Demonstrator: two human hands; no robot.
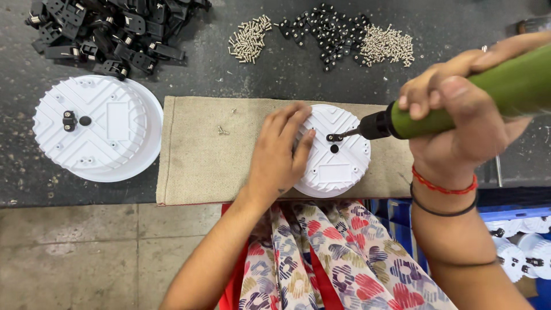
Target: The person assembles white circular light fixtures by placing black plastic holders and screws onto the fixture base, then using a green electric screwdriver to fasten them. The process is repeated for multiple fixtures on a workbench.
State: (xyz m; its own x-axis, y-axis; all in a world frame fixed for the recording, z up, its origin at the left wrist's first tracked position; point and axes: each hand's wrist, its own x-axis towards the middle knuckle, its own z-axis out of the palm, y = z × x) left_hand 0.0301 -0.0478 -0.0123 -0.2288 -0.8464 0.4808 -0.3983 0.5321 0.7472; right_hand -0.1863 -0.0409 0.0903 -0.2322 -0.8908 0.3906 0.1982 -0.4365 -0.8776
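We pin the white round housing (336,152) flat with left hand (278,158), fingers spread, at the tabletop's (287,69) front edge; right hand (459,115) clenched on green electric screwdriver (459,103), bit on black bracket (334,137).

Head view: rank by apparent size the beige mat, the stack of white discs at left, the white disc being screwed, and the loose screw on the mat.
1. beige mat
2. stack of white discs
3. white disc under the left hand
4. loose screw

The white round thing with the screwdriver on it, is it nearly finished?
Done: a stack of white discs at left, the top one wearing its black clip. In hand: left hand steadies the white disc while right hand drives the green screwdriver into its clip. Left: piles of screws and clips.
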